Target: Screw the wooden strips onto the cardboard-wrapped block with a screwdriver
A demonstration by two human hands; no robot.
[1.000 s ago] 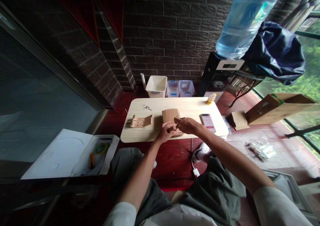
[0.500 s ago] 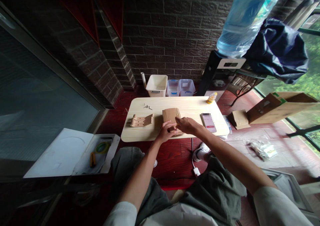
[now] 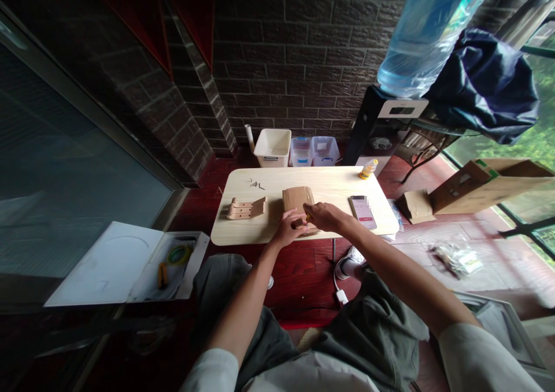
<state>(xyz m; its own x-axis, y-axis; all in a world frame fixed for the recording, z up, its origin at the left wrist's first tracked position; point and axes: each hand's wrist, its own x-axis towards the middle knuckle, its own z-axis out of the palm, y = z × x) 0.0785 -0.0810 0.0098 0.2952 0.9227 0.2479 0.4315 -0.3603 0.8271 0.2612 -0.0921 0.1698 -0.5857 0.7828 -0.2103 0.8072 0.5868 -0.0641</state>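
A brown wooden piece (image 3: 298,197) with a slatted, slightly curved top lies on the small pale table (image 3: 243,233). My left hand (image 3: 289,228) grips its near end, fingers bent over the wood. Just beside it, my right hand (image 3: 324,216) is closed in a fist around a screwdriver (image 3: 308,216); only a bit of its yellow handle shows, and its tip is hidden. To the left rests a second wooden piece (image 3: 247,209) with a row of holes and a raised end. Several loose screws (image 3: 256,185) lie behind that piece.
On the table's right are a phone (image 3: 363,213) and a small yellow-capped bottle (image 3: 368,169). Plastic bins (image 3: 272,148) stand against the brick wall. A water dispenser (image 3: 368,126) is at the back right, cardboard boxes (image 3: 477,192) at right, an open white case (image 3: 108,265) at left.
Both hands stay at the wooden piece with almost no visible shift. The whole view has moved very slightly.
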